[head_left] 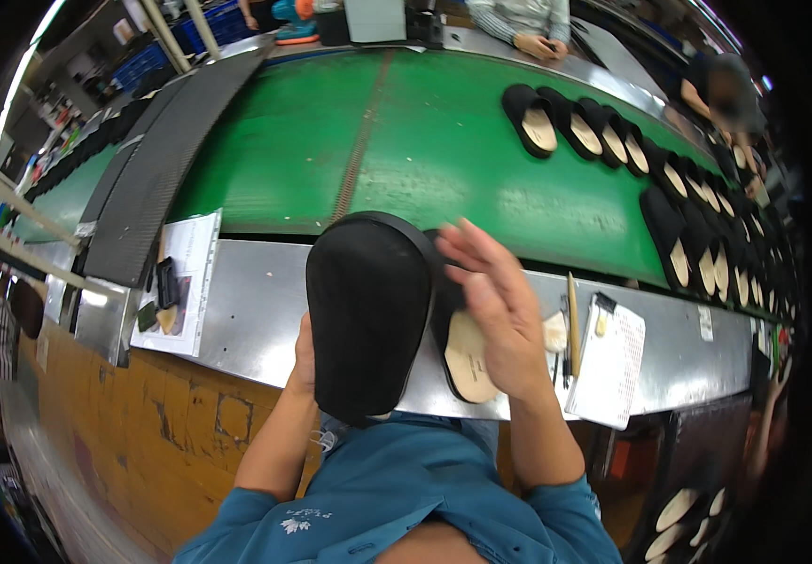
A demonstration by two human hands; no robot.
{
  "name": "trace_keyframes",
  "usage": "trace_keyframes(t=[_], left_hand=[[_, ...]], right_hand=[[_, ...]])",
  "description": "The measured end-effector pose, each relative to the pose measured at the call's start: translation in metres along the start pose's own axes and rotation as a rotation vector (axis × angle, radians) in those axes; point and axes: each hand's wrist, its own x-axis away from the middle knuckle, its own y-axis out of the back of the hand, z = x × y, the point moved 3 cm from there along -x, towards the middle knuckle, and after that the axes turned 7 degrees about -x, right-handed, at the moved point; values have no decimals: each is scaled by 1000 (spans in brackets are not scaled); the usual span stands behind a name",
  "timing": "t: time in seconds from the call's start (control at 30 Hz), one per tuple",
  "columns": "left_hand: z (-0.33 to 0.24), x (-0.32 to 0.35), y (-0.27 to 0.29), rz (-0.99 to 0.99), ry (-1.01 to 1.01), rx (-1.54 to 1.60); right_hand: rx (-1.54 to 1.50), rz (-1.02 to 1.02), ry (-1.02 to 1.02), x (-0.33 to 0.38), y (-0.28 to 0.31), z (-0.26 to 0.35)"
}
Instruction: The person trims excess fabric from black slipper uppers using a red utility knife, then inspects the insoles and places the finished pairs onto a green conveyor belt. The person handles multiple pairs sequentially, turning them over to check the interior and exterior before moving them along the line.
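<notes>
A black slipper [368, 315] is held up in front of me, its broad, smooth black side, apparently the sole, facing me. My left hand [304, 362] grips it at the left edge, with most of the fingers hidden behind it. To the right, my right hand [495, 315] is raised with its fingers stretched out and nothing in it. Behind that hand a second black slipper with a beige insole [467, 362] lies on the metal table edge, partly covered by the hand and the held slipper.
Beyond the metal ledge [256, 310] runs a green conveyor belt [444, 150], with rows of black slippers [617, 141] at right. Papers [613, 362] and a wooden-handled tool [573, 324] lie right; a sheet with small tools [190, 273] lies left. Another person's hands [539, 47] show across the belt.
</notes>
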Motion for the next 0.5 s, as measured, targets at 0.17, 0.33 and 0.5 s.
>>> trace_keyframes(t=[0.17,0.33,0.5], left_hand=[[3,1,-3,-7,-51,-138],[-8,-2,-19,-8,-16,50],[-20,-2,0,-110,-83,-327]], right_hand=[[-303,118,-263,-10,-19,6],[-504,122,-212,9,-27,3],[-417,119,-226,10,-33,4]])
